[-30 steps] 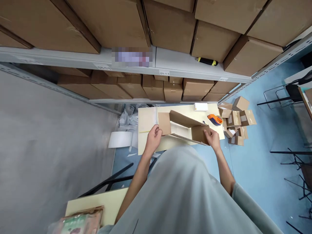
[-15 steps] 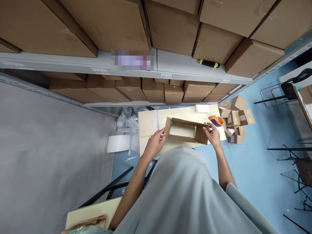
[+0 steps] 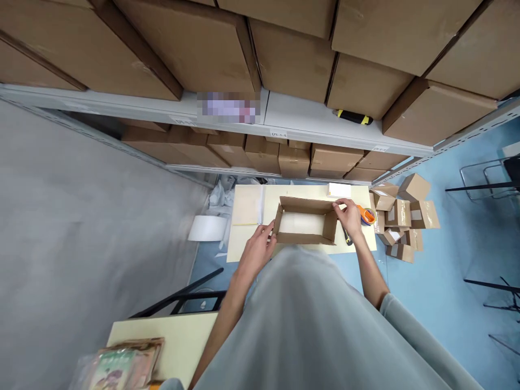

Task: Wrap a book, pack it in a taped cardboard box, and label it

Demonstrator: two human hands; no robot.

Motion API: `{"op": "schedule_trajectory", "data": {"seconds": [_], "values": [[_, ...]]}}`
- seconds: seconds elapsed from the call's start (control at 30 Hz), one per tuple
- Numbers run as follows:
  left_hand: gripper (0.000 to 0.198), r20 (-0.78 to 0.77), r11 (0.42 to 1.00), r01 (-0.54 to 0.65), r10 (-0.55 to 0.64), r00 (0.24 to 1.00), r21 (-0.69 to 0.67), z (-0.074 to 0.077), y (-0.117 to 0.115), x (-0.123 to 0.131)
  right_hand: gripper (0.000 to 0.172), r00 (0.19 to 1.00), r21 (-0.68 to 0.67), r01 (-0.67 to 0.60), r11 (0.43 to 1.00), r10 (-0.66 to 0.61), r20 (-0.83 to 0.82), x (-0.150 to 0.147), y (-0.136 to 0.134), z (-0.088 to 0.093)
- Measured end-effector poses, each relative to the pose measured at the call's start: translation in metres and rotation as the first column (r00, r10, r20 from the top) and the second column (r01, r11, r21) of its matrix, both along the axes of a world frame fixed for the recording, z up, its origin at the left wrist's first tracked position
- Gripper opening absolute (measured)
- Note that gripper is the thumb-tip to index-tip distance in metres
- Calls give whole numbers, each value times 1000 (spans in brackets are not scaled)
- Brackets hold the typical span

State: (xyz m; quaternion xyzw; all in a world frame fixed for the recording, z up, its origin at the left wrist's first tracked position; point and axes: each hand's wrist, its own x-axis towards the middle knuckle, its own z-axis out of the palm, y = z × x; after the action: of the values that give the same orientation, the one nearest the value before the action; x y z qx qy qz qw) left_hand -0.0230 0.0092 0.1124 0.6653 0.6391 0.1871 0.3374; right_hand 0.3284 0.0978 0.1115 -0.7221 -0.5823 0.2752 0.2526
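Note:
A cardboard box [image 3: 306, 205] with an open top lies lengthwise across the cream table [image 3: 276, 192], its four walls upright. Inside it a whitish surface shows; whether this is its bottom or the tabletop I cannot tell. My left hand [image 3: 257, 250] holds the left end wall, fingers at its outer side. With thumb and fingers my right hand [image 3: 348, 218] pinches the far right corner. Just right of that hand lies an orange tape dispenser [image 3: 366, 215]. A black and yellow utility knife [image 3: 348, 237] lies partly behind my right wrist. A small white box [image 3: 339, 190] is farther back.
Shelves [image 3: 300, 116] packed with cartons overhang the table's far side, with another utility knife [image 3: 354, 117] on the shelf edge. Small cartons [image 3: 400, 214] pile up at the right. A white roll [image 3: 207, 228] stands left; wrapped booklets [image 3: 117, 368] lie on a surface at lower left.
The box has tilted towards level and its right end has come slightly left, with my right hand following. The utility knife on the table now shows. The head view has shifted.

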Motion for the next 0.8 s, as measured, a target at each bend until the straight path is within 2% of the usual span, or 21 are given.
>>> {"op": "schedule_trajectory", "data": {"seconds": [0.17,0.33,0.5,0.57,0.63,0.73,0.8], "values": [[57,-22,999,49,-49,999,-16,-2,-9,20,49,989,-4,-52,999,51,-140,-6,0,-8],[58,24,991,131,-131,991,-17,-11,-11,21,51,965,-35,-135,990,123,-231,-9,-12,-13],[37,42,986,167,-166,985,-22,-19,-7,16,54,928,-13,-212,977,197,-315,0,-22,-10],[41,50,990,138,-137,989,-17,-21,-4,17,51,926,-11,-274,962,260,-273,4,-26,-11],[55,54,999,44,-44,998,-2,-24,0,19,43,937,-17,-316,949,309,-164,8,-32,-14],[79,46,993,-121,121,992,14,-30,6,22,33,952,-3,-305,952,305,13,9,-42,-23],[78,32,990,-135,134,990,28,-34,11,23,32,959,13,-279,960,277,65,5,-49,-31]]}}
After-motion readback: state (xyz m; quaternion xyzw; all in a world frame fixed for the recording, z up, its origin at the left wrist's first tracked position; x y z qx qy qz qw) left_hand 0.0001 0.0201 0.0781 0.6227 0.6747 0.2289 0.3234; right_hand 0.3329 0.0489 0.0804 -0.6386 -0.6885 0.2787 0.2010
